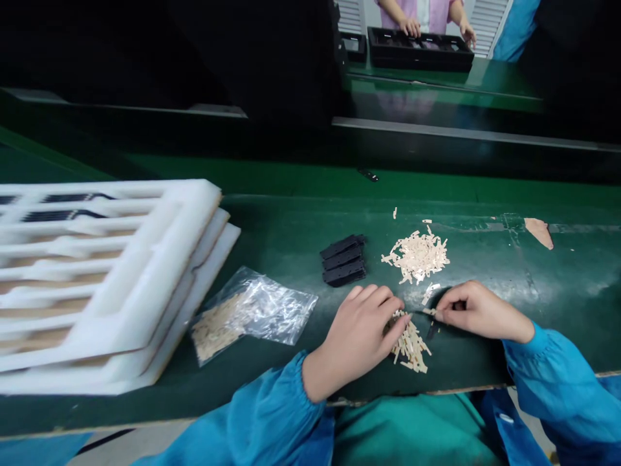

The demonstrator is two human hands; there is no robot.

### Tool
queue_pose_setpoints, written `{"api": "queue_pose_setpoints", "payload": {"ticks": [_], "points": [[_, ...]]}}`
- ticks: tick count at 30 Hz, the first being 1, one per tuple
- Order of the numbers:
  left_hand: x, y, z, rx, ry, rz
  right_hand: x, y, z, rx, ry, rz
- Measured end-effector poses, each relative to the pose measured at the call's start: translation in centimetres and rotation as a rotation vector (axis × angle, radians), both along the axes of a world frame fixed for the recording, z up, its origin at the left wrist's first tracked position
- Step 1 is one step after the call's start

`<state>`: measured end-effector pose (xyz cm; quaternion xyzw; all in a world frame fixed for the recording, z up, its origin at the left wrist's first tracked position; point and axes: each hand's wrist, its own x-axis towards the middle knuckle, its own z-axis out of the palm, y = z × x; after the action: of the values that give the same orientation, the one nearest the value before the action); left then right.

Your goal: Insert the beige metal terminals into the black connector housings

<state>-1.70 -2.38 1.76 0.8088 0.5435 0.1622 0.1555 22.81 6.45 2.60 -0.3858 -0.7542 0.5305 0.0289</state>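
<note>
My left hand [361,330] is curled over the upper left side of a small heap of beige strips [412,346], thumb and forefinger bent toward each other. What sits between those fingertips, if anything, is too small to make out. Facing it from the right, my right hand [478,310] pinches a small beige strip [429,312] between thumb and forefinger. A few loose strips [429,292] lie just above that pinch. Farther back is a larger pile of beige strips [420,255]. Left of it, several black slotted parts [343,260] lie side by side.
White foam trays [189,259] are stacked at left, the top one holding dark parts. Beside them lies a clear plastic bag [257,307] with beige strips inside. A tan scrap [538,232] is at right. Across the green bench [485,362], a person's hands touch a black tray [420,58].
</note>
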Motion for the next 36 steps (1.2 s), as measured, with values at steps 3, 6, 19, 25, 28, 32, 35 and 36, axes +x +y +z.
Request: {"api": "queue_pose_setpoints", "payload": {"ticks": [3, 6, 19, 25, 28, 32, 35, 36], "points": [[0.6, 0.6, -0.4, 0.086, 0.047, -0.130, 0.9, 1.6, 0.0, -0.026, 0.055, -0.117], [1.1, 1.3, -0.9, 0.146, 0.177, -0.239, 1.2, 3.3, 0.4, 0.003, 0.082, -0.195], [-0.1, 2.0, -1.1, 0.156, 0.225, -0.262, 0.1, 3.9, 0.1, 0.077, 0.072, -0.085], [-0.5, 1.1, -1.1, 0.140, 0.207, -0.293, 0.6, 2.1, -0.6, 0.118, 0.225, -0.055], [-0.6, 0.5, -1.1, 0.120, 0.154, -0.320, 1.6, 0.9, -1.1, 0.155, 0.134, -0.041], [-0.7, 0.2, -1.0, 0.107, 0.042, -0.333, 1.7, 0.6, -1.7, 0.258, 0.094, -0.014], [-0.5, 0.9, -0.6, 0.122, -0.162, -0.253, 0.5, 1.5, -1.3, 0.305, 0.104, -0.072], [-0.3, 1.3, -0.5, 0.121, -0.253, -0.171, 0.0, 1.8, -1.0, 0.298, 0.118, -0.093]]}}
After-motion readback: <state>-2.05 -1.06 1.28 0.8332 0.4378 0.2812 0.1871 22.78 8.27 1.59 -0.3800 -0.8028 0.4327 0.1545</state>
